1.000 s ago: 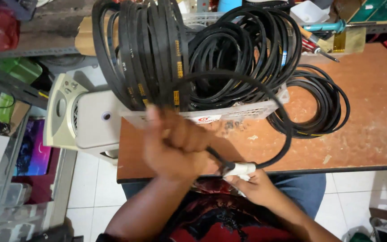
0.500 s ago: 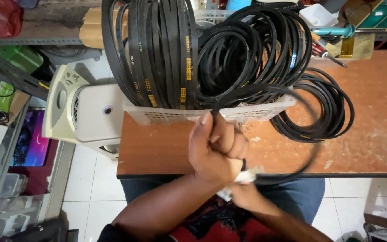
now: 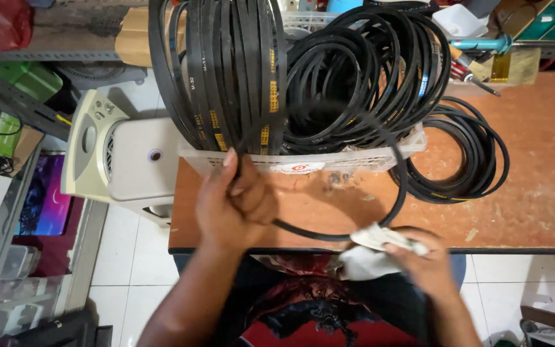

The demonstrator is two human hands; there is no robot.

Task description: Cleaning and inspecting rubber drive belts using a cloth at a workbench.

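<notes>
a: head view, status?
b: my left hand [image 3: 234, 204] is fisted round the black belt [image 3: 398, 186]; my right hand [image 3: 419, 263] pinches a white rag [image 3: 370, 247] onto it.
a: risk?
b: the loop beyond my hands could snag the basket [image 3: 329, 160] and drag it over.

Your left hand [image 3: 234, 204] grips a matt black rubber belt loop [image 3: 398, 186]; your right hand [image 3: 419, 263] pinches a soft white cloth rag [image 3: 370, 252]. The orange-brown wooden tabletop [image 3: 534, 193] looks rough and scuffed, the white perforated plastic basket [image 3: 329, 159] smooth.
</notes>
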